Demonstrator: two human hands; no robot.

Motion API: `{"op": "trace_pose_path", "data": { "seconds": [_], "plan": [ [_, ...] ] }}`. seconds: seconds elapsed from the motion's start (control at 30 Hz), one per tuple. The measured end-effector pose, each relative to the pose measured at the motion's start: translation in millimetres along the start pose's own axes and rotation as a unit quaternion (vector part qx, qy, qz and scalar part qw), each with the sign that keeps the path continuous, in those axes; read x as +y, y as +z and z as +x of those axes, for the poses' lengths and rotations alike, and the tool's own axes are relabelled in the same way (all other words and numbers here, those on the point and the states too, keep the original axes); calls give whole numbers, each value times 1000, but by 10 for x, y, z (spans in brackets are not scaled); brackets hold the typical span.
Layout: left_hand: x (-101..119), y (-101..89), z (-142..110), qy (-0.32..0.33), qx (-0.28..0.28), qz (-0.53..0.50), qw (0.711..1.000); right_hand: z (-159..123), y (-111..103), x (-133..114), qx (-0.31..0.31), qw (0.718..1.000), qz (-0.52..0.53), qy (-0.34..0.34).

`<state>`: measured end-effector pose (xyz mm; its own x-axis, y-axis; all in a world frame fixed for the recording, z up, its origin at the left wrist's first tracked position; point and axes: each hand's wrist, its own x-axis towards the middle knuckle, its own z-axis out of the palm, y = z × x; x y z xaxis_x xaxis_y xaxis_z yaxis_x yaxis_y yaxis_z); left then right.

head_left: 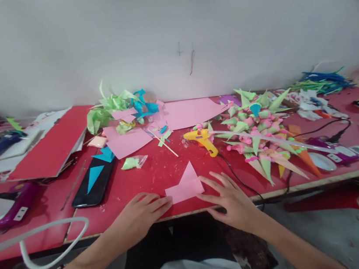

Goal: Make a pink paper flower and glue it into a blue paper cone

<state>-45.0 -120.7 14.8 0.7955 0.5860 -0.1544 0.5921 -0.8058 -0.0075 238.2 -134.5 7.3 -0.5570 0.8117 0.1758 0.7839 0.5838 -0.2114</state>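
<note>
Red desk (141, 181) below, your left hand (140, 212), any pinch hidden, and your spread-fingered right hand (234, 200) seem to steady a pink paper piece (187, 187); thin, it calls for light pressure.

Left hand (148, 211) touches the left end of a cut pink paper piece (186, 186); right hand (227, 196) is at its right edge, fingers spread. Yellow glue gun (202, 139) lies beyond, beside a cluster of paper cones (258, 128). Black phone (93, 185), left, bears blue paper pieces (95, 176). Tabletop (133, 182): red.
</note>
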Motion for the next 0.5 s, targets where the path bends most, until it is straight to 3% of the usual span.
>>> {"op": "trace_pose_path", "data": {
  "seconds": [0.3,0.43,0.5],
  "plan": [
    [12,4,-5,7,0,13,1000,-141,-49,155,47,997,-7,56],
    [25,-31,8,11,10,19,1000,32,-42,127,88,991,62,73],
    [30,-57,16,12,17,7,1000,195,-12,58,61,990,123,44]
  ]
}}
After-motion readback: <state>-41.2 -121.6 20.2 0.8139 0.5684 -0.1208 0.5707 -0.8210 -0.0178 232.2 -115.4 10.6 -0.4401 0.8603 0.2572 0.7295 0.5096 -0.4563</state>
